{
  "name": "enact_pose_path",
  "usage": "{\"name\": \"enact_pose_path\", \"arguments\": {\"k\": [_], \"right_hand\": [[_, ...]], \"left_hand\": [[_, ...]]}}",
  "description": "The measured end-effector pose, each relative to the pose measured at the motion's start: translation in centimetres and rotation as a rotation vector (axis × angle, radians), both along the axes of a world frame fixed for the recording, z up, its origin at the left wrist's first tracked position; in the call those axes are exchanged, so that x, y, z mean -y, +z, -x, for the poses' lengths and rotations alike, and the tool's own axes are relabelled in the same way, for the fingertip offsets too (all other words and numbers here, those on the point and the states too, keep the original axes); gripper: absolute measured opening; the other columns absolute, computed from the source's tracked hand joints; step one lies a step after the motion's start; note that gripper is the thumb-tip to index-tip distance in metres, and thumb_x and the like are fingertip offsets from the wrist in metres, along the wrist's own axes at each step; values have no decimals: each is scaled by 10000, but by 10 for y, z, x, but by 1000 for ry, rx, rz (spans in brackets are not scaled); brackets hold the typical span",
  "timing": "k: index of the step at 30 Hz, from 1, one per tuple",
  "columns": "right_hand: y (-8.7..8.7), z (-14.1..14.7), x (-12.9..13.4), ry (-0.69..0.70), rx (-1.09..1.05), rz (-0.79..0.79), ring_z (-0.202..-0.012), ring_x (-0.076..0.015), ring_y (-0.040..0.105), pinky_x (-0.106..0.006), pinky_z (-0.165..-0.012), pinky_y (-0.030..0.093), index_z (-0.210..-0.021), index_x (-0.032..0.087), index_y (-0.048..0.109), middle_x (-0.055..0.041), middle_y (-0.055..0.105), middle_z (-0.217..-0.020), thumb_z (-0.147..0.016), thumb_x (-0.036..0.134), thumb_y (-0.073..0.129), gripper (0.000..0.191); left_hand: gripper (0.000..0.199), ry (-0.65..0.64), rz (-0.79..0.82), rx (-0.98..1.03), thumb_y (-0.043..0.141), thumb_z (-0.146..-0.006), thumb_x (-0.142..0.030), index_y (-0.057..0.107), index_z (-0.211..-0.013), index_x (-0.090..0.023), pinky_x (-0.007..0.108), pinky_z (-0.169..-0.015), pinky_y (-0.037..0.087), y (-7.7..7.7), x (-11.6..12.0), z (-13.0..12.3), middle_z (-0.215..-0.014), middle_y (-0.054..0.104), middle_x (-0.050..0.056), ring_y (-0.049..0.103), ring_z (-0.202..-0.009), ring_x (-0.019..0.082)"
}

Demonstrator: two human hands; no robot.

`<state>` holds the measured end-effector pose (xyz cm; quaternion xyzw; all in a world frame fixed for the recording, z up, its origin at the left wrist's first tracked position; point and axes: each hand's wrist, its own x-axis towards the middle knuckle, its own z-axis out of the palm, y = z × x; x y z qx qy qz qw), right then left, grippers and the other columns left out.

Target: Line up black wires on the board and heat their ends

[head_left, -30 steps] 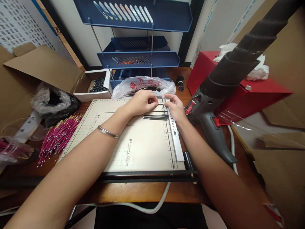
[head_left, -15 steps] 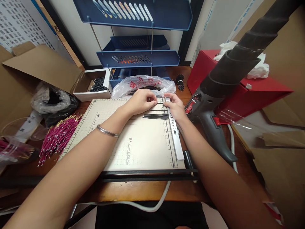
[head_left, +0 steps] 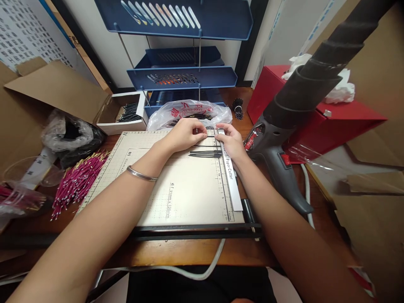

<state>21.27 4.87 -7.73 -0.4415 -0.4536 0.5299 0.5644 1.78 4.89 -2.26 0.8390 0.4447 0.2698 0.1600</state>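
Note:
A cream paper cutter board [head_left: 189, 189] printed with grid lines lies on the desk under my hands. Near its far edge, my left hand [head_left: 188, 135] pinches a thin black cord [head_left: 211, 136] between thumb and fingertips. The cord's other end lies at the fingers of my right hand [head_left: 232, 143], which are closed on it beside the white ruler strip [head_left: 234, 187] labelled "Paper Cutter". Just nearer to me, a second cord lies alone, and below it a small row of black cords [head_left: 205, 154] rests side by side, ends against the strip.
Behind the board sit a plastic bag [head_left: 189, 110] of dark cords and a white box [head_left: 121, 125] with more. Blue shelves [head_left: 183, 78] rise behind. A heat gun [head_left: 285, 143] and red box [head_left: 350, 118] stand right; a pile of magenta cords [head_left: 78, 181] lies left.
Almost nothing differs: the whole view has shifted very slightly. Both hands keep the same pose around the cord.

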Motion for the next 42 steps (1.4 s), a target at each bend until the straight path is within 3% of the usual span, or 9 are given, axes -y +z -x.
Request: {"name": "enact_pose_path", "arguments": {"k": [11, 20, 31, 42], "right_hand": [[2, -1, 1, 13, 8, -15, -1100, -257, 683, -458, -1096, 554, -956, 240, 693, -27, 738, -1029, -579, 174, 747, 387], [6, -1, 1, 6, 45, -41, -1028, -231, 695, -422, -1056, 559, -923, 240, 661, -15, 749, -1005, -559, 184, 753, 379], [6, 3, 1, -84, -57, 40, -1091, -215, 679, -418, -1153, 504, -911, 228, 653, -8, 719, -995, -688, 210, 692, 227], [3, 4, -1, -62, -96, 35, -1096, -224, 673, -426, -1141, 496, -920, 231, 642, -13, 710, -1011, -646, 241, 719, 285]], "left_hand": [[153, -31, -65, -48, 724, -928, -235, 863, -932, -172, 325, -855, 506, 2, 2, -1, -932, 798, 72, 685, -845, 202], [185, -63, -180, -136, 693, -958, -209, 876, -946, -177, 319, -786, 476, 2, 0, 0, -915, 789, 82, 678, -806, 200], [163, -18, -172, -185, 703, -961, -243, 849, -975, -172, 346, -856, 512, -1, -9, -3, -946, 772, 83, 693, -890, 230], [143, -16, -179, -159, 699, -950, -215, 829, -970, -159, 333, -829, 491, -4, -10, -4, -950, 770, 83, 691, -874, 221]]}}
